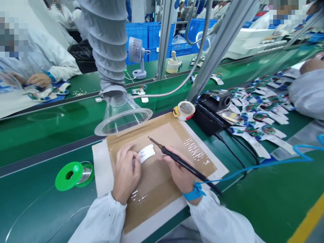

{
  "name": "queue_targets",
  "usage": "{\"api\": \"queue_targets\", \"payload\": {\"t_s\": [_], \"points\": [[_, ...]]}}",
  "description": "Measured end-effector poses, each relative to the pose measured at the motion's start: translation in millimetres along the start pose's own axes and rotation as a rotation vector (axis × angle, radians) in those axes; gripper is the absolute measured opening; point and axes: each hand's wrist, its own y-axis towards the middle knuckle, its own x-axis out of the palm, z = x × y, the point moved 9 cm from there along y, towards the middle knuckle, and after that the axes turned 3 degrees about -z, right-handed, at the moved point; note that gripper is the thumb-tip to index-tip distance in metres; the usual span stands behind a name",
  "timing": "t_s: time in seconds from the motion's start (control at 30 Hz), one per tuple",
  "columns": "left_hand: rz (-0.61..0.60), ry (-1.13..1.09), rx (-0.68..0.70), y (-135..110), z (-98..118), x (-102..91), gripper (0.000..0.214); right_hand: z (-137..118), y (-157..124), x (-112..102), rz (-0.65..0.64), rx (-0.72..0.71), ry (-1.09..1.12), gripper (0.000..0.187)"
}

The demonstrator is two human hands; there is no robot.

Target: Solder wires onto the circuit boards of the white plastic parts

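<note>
My right hand (181,173) is closed around the black handle of a soldering iron (182,161). The iron's dark tip points up and left, over the brown taped board (162,189). A blue strap circles my right wrist. My left hand (128,168) rests on the board with its fingers curled around one end of a small, curved white piece (146,153). Faint dark markings show on the piece; its lower left end is hidden by my fingers. The iron's tip appears just above the piece, apart from it.
A green solder spool (69,176) stands at left. A clear fume funnel (124,119) hangs over the board's back edge. At the back right are a round tip-cleaning pot (186,109), a black iron station (209,116) and many wired white assemblies (258,135). Other people sit around.
</note>
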Motion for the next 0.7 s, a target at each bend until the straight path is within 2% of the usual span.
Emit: {"api": "queue_targets", "payload": {"t_s": [0.1, 0.17, 0.3, 0.5, 0.7], "points": [[0.014, -0.003, -0.01, -0.7, -1.7, -1.0, 0.016, 4.5, -8.2, -12.6, 0.13, 0.013, 0.023, 0.016], [0.019, 0.006, -0.013, -0.8, -2.0, -1.0, 0.016, 5.0, -8.9, -11.9, 0.151, 0.01, 0.024, 0.017], [-0.025, 0.023, -0.004, 0.3, -0.5, 1.3, 0.015, 3.7, -3.8, 4.0, 0.104, 0.048, 0.041, 0.022], [-0.125, -0.017, 0.051, 4.8, -4.0, 0.3, 0.014, 10.7, 4.4, 34.7, 0.019, 0.197, 0.258, 0.031], [-0.161, -0.127, 0.122, 14.8, -14.8, -2.9, 0.014, 10.2, 5.7, 40.4, -0.006, 0.183, 0.237, 0.03]]}}
